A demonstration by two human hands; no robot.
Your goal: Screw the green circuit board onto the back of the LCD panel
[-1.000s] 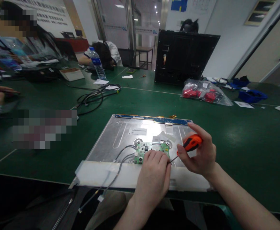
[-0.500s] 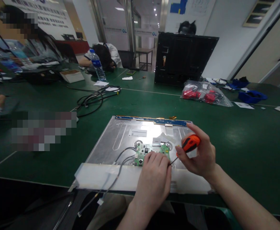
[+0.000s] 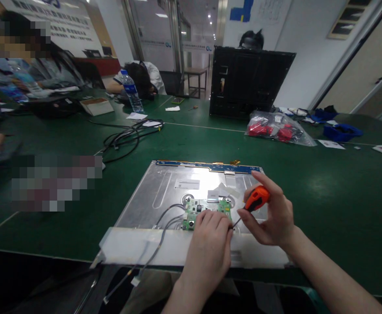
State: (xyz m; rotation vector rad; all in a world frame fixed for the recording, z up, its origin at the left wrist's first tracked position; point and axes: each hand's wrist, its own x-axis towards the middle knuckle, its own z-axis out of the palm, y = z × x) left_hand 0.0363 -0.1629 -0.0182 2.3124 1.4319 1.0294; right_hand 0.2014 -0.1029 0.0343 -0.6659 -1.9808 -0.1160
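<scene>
A silvery metal display panel [image 3: 138, 203] lies back side up near the table's front edge. On its middle sits a green circuit board [image 3: 207, 203], with grey cables [image 3: 162, 237] running from its left side over the panel's front edge. My left hand [image 3: 210, 242] rests over the board's lower right part, fingers bent and close together. Whatever its fingertips hold, if anything, is hidden. My right hand [image 3: 275, 218] grips an orange-and-black screwdriver [image 3: 258, 198] by the handle. The tilted shaft points down-left to the board's lower right corner, beside my left fingers.
A black monitor housing [image 3: 249, 83] stands at the back, with a clear bag of red parts [image 3: 278, 128] before it. Coiled black cables [image 3: 128, 135] and a water bottle [image 3: 132, 91] are on the left. Other people sit at the table's far and left sides.
The screwdriver handle has turned slightly in my right fingers, and the hand has shifted a little. My left hand stays over the board. The whole view has moved slightly.
</scene>
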